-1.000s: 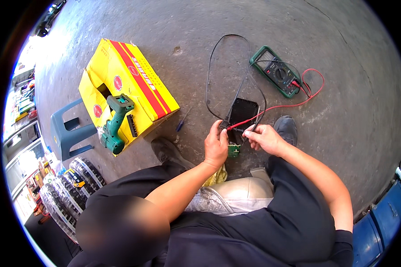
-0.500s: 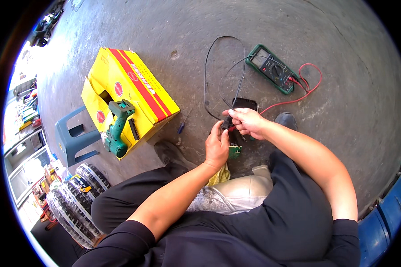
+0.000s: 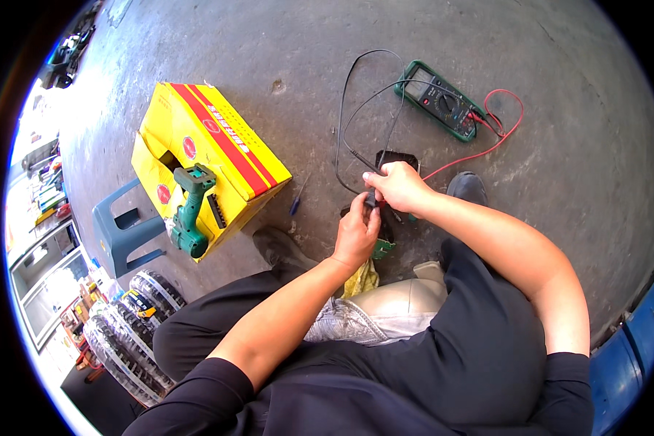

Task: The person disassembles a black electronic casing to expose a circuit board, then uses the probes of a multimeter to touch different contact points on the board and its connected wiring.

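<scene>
My left hand (image 3: 356, 232) is closed around a small black plug-like piece (image 3: 371, 199), with a black cable running up from it. Pinched in my right hand (image 3: 403, 190), just above, is a black test probe (image 3: 363, 160); its tip is hidden by the fingers. Black and red leads join this spot to a green-cased multimeter (image 3: 442, 102) on the floor, and the red lead (image 3: 479, 154) passes behind my right hand. Beneath my hands lie a dark casing (image 3: 398, 158) and part of a green circuit board (image 3: 382, 248).
A green cordless tool body (image 3: 190, 211) rests on a yellow cardboard box (image 3: 232, 138) at the left. Beside it are a blue-grey stool (image 3: 123, 225) and wrapped tyres (image 3: 127, 341). A blue-handled screwdriver (image 3: 294, 206) lies on the floor. Blue seats (image 3: 618, 363) stand at right.
My right hand has shifted slightly left and up, its fingers now closer above the black piece. The circuit board is more covered. The whole view has moved a little.
</scene>
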`<state>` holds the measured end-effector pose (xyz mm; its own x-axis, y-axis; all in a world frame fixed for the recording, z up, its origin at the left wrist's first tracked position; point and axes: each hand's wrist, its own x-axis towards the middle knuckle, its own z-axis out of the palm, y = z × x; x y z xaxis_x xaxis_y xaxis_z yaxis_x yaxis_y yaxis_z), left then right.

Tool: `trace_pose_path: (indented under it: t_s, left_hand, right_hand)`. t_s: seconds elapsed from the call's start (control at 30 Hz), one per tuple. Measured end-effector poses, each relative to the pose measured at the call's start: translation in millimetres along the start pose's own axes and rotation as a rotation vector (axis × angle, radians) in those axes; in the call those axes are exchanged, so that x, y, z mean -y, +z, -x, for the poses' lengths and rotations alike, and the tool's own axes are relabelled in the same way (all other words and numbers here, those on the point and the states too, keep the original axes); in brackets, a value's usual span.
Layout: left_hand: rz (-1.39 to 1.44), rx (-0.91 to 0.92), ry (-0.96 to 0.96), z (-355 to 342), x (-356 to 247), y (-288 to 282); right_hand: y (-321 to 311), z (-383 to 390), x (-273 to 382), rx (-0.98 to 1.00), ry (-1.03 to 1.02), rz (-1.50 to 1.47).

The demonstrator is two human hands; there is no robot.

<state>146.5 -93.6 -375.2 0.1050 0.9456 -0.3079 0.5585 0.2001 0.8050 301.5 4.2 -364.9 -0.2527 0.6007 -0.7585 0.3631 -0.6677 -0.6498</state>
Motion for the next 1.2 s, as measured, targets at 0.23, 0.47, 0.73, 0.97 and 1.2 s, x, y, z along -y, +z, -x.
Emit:
trace_pose_path:
  t_s: [0.23, 0.47, 0.73, 0.97, 1.2]
  left_hand:
    - [0.018, -0.007, -0.065, -2.5, -0.7, -5.7]
    - [0.352, -0.049, -0.131, 2.1, -9.5, -23.0]
    - [0.454, -0.038, -0.088, 8.6, -46.2, -67.8]
    - [0.475, -0.036, -0.074, 11.5, -92.5, -86.9]
    - [0.464, 0.007, -0.121, 12.7, -167.3, -138.4]
  right_hand:
    - [-28.7, 5.9, -5.9, 0.026, -0.125, 0.058]
    - [-56.2, 53.0, -67.0, 0.315, 0.027, 0.220]
    - [-69.9, 99.7, 7.7, 0.615, 0.030, -0.137]
    - [-77.1, 104.7, 22.2, 0.528, -0.086, -0.161]
    - [-108.0, 151.6, 63.5, 0.349, -0.223, -0.352]
